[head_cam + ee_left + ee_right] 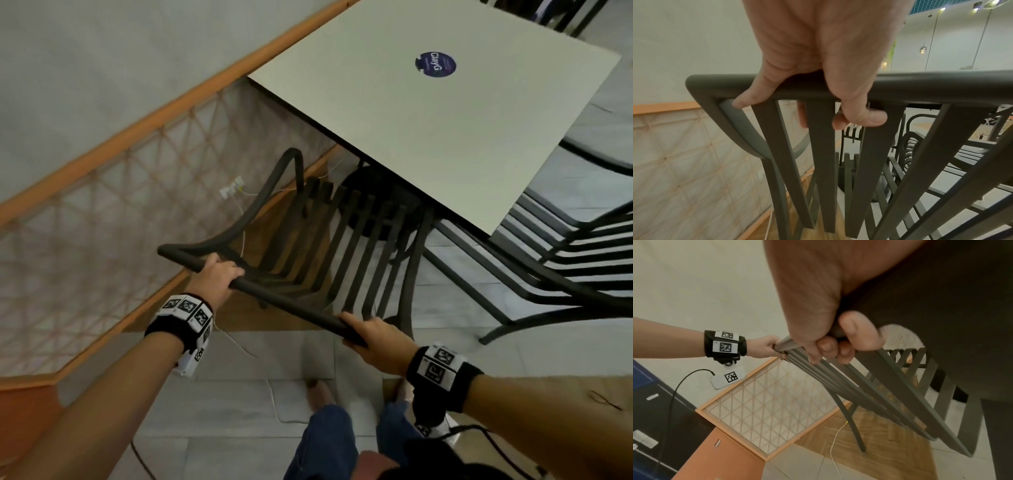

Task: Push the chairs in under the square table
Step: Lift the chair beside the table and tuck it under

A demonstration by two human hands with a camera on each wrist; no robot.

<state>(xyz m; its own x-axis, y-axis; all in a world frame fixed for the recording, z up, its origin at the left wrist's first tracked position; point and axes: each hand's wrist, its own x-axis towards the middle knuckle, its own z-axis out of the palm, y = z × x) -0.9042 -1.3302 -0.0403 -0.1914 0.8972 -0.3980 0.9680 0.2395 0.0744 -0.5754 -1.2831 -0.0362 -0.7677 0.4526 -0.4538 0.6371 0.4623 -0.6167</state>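
A dark slatted metal chair (346, 246) stands in front of me, its seat partly under the near edge of the square pale table (394, 113). My left hand (219, 277) grips the left end of its top back rail (284, 301), fingers curled over the bar (920, 87) and thumb below. My right hand (373, 334) grips the rail's right end. In the right wrist view the right hand (828, 344) wraps the rail above the slats (890, 394), and the left hand (768, 347) shows further along. A second dark chair (561, 260) stands at the table's right side.
A wood-framed lattice partition (113, 192) runs diagonally along the left, close to the chair. White cables (239, 205) lie on the floor near it. A round black table base (373, 202) sits under the tabletop. My feet (322, 394) stand on grey tiles behind the chair.
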